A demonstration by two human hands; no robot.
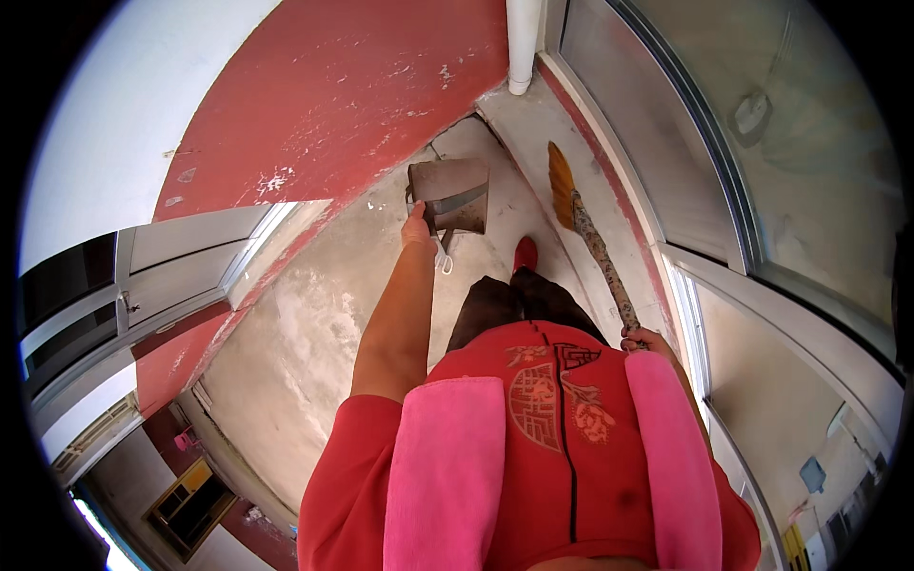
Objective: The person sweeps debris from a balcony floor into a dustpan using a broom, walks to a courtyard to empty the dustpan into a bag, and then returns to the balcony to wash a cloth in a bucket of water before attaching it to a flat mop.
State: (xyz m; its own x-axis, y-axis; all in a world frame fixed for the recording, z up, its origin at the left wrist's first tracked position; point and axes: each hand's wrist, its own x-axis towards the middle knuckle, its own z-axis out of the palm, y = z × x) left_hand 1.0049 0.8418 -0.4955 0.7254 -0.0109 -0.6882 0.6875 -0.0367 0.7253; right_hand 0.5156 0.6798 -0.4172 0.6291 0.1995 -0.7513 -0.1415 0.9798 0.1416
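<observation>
My left hand (416,227) reaches forward and grips a worn grey-brown dustpan (450,182) by its side or handle; the exact grip is partly hidden by the fingers. A white loop (444,258) hangs just below that hand. On the right, my right hand (643,340) is closed around the upper end of a broom handle (605,260) wrapped in patterned material. The broom's orange-brown bristle head (562,184) points forward, over the pale ledge beside the sliding door. Dustpan and broom head are apart.
A red-and-white wall (343,93) with flaking paint runs along the left, with a white door (186,268) in it. A white pipe (521,43) stands in the far corner. Glazed sliding panels (646,107) line the right side. Stained concrete floor (307,357) lies underfoot.
</observation>
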